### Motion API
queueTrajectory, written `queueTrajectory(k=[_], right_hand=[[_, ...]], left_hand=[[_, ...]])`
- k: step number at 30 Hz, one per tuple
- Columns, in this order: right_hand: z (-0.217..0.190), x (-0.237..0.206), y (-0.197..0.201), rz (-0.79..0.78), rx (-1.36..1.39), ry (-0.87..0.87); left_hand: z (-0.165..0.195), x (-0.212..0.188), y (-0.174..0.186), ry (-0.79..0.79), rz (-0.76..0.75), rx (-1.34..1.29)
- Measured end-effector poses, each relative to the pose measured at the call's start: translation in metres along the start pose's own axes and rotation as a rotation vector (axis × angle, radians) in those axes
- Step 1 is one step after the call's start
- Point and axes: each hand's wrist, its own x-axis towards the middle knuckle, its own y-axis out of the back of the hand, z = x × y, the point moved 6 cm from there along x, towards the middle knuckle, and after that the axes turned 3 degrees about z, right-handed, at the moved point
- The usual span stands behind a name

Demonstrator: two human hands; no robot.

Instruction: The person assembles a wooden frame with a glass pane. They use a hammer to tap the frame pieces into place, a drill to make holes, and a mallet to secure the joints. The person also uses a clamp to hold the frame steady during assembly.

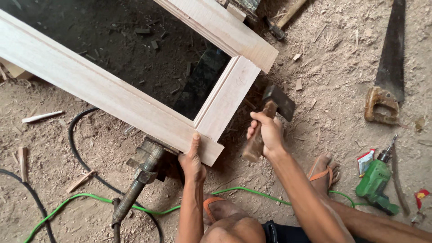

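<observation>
1. My left hand (192,158) grips the lower corner of the pale, unfinished wooden frame (135,105). My thumb lies up along the face of the long rail and my fingers are wrapped under its edge, out of sight.
2. My right hand (266,132) is closed tight in a fist around the worn brown wooden handle of a hammer with a dark, blocky steel head (280,102). The head sits just beside the short pale crosspiece (227,96) of the frame, near its right edge; I cannot tell whether it touches the wood.
3. The frame lies tilted across the sawdust-covered dirt floor (324,58), with the long rail running from upper left down to my left hand, and the crosspiece joining it at a right angle.
4. Below the corner I hold, a rusty threaded metal clamp bar (137,186) runs down and to the left from under the frame.
5. A thin bright green cord (90,196) and a thicker black cable (76,153) curl over the floor near my knees.
6. To my right lie a green power drill (374,182) and, further up, a handsaw with a dark blade and a weathered wooden handle (387,67).
7. My foot in an orange-strapped sandal (323,168) rests just beneath my right forearm.
</observation>
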Motion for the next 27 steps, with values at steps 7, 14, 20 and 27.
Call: queueTrajectory(k=[7, 14, 20, 27], right_hand=[[0.007, 0.008, -0.034, -0.108, -0.077, -0.058], [-0.006, -0.001, -0.017, -0.189, -0.197, -0.087], [-0.016, 0.023, 0.022, -0.065, -0.194, -0.02], [-0.04, 0.067, 0.053, -0.004, -0.119, 0.042]], left_hand=[[0.004, -0.002, -0.003, -0.03, -0.02, 0.033], [-0.007, 0.009, 0.01, 0.032, -0.057, 0.113], [-0.014, 0.001, 0.015, 0.167, -0.233, -0.023], [-0.018, -0.014, 0.013, 0.211, -0.349, -0.139]])
